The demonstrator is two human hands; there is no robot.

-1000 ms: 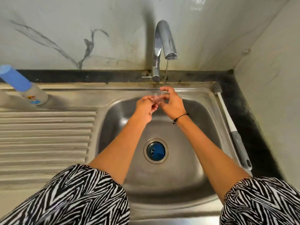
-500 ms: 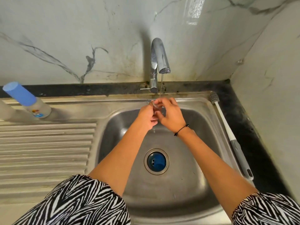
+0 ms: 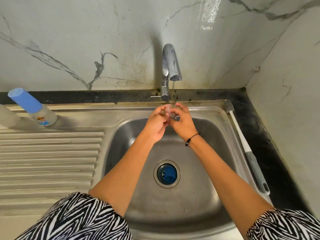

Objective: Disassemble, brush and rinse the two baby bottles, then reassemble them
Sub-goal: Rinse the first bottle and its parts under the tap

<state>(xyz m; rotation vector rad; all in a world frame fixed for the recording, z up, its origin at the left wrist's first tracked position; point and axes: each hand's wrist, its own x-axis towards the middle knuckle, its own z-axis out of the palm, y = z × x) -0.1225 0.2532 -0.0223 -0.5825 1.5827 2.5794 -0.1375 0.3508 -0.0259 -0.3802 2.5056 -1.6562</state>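
Hands have closed in: your left hand (image 3: 156,122) and right hand (image 3: 181,121) now both pinch the clear teat (image 3: 168,110) under the tap's (image 3: 170,66) thin stream, so rinsing continues.

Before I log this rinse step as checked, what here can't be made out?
Head view only:
- Clear part under the tap: see-through, wrapped by left hand and right hand; which bottle piece is unclear.
- Grey object at the left edge: cut off.
- Blue-capped bottle: label too small to read.
- Sink near rim: hidden by sleeves.
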